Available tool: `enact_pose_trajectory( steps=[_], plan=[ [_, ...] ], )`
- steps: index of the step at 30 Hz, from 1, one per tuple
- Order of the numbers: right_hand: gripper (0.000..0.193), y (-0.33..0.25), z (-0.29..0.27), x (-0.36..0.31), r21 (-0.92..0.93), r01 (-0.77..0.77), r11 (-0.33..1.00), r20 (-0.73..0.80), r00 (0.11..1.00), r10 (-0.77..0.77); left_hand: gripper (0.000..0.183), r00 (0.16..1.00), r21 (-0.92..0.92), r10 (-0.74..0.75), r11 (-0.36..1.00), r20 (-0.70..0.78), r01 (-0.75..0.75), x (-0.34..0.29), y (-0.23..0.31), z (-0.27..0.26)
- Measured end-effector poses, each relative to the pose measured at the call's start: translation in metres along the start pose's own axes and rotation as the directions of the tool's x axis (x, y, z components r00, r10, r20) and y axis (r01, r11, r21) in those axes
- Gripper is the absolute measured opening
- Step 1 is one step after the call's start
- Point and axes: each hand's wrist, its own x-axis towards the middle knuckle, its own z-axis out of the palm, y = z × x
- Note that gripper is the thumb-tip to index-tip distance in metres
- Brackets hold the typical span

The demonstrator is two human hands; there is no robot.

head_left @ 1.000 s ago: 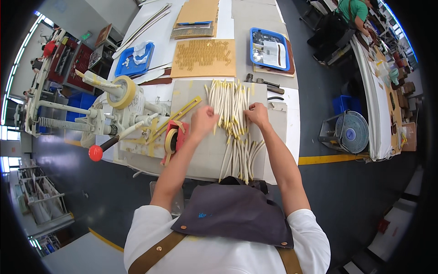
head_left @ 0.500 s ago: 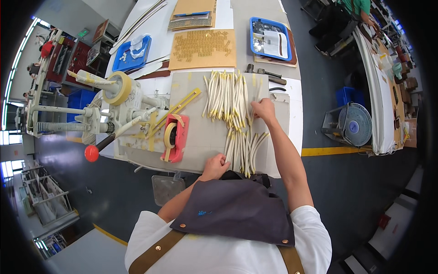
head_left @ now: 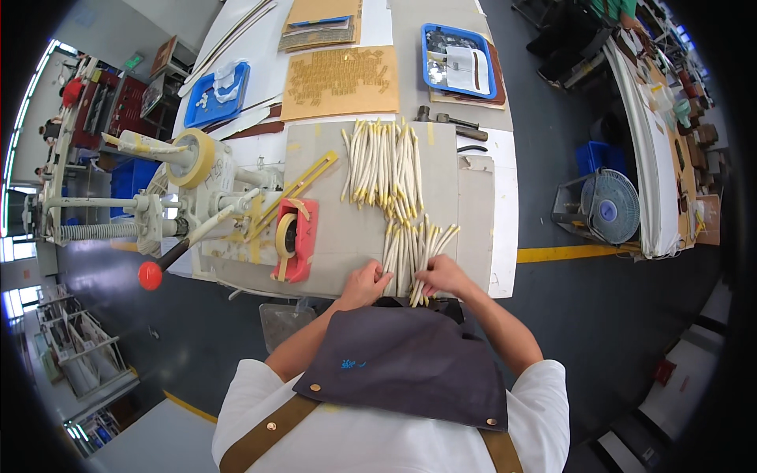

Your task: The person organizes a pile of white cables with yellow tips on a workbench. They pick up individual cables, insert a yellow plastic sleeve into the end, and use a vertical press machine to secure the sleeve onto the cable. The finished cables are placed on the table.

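Observation:
White cord-like strips with yellow ends lie in two groups on the grey board (head_left: pixel 315 165). The far group of strips (head_left: pixel 382 162) is larger, and its lower ends meet the near group of strips (head_left: pixel 400 252). At the near group's left edge rests my left hand (head_left: pixel 365 284), its fingers curled against the outermost strips; what they hold, if anything, is hidden. My right hand (head_left: pixel 443 277) is closed at the lower right of that same group, with strips between thumb and fingers. Some strips there fan out to the right.
Left of the strips stand a red tape dispenser (head_left: pixel 298 240) and a white machine with a red-knobbed lever (head_left: pixel 150 275). Beyond the board lie brown cardboard (head_left: pixel 343 83), a blue tray (head_left: pixel 461 61), another blue tray (head_left: pixel 218 94) and a hammer (head_left: pixel 449 120). A fan (head_left: pixel 609 206) stands right.
My right hand has come from the far group's right side down toward me, onto the near group. A strip that lay by it there is gone from that spot. My left hand stays nearly in place.

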Motion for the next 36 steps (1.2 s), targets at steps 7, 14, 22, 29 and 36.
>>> enact_pose_trajectory(
  steps=[7, 14, 22, 29, 36],
  plan=[
    [0.038, -0.008, 0.015, -0.007, -0.288, -0.009, 0.958, 0.013, 1.000, 0.014, 0.032, 0.936, 0.099, 0.153, 0.987, -0.316, -0.128, 0.051, 0.023, -0.034],
    [0.030, -0.068, -0.070, 0.066, -0.235, 0.251, 0.939, -0.365, 0.872, -0.325, 0.025, 0.848, 0.223, 0.239, 0.964, -0.473, -0.147, 0.163, 0.055, -0.092],
    [0.024, -0.098, -0.072, 0.151, -0.518, 0.196, 0.832, -0.487, 0.732, -0.476, 0.029, 0.942, 0.343, 0.111, 0.939, -0.316, 0.004, 0.196, 0.062, -0.097],
    [0.020, -0.104, -0.076, 0.149, -0.517, 0.022, 0.856, -0.568, 0.739, -0.362, 0.032, 0.965, 0.289, 0.035, 0.956, -0.260, 0.043, 0.197, 0.061, -0.104],
    [0.029, -0.101, -0.078, 0.133, -0.552, 0.001, 0.834, -0.574, 0.724, -0.381, 0.032, 0.946, 0.288, 0.147, 0.956, -0.288, -0.061, 0.203, 0.049, -0.099]
  ],
)
